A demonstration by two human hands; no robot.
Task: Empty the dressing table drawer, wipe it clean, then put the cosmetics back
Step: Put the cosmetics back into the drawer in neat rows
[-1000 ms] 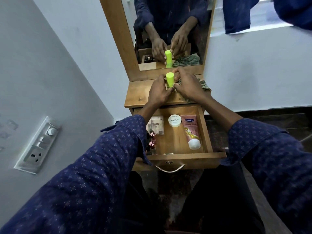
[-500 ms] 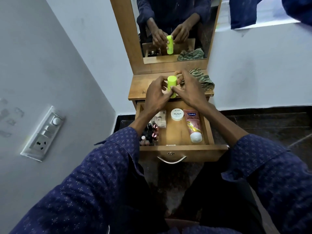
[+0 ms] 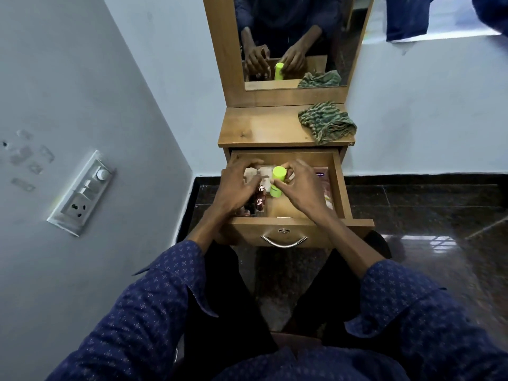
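Lowering from tabletop into drawer (image 3: 339, 185): right hand (image 3: 301, 188) pinches green tube (image 3: 277, 181); left hand (image 3: 239, 188) loosely curled, empty.

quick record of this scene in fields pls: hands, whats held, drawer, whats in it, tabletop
right hand: fingers pinch the neon green tube, upright over the drawer
left hand: fingers spread and loosely curled over the drawer's left side, beside the tube; no grip visible
drawer: pulled open
drawer contents: small bottles with pinkish caps at left, pink tube at right, partly hidden by the hands
tabletop: crumpled green striped cloth at right
mirror: reflects hands and tube
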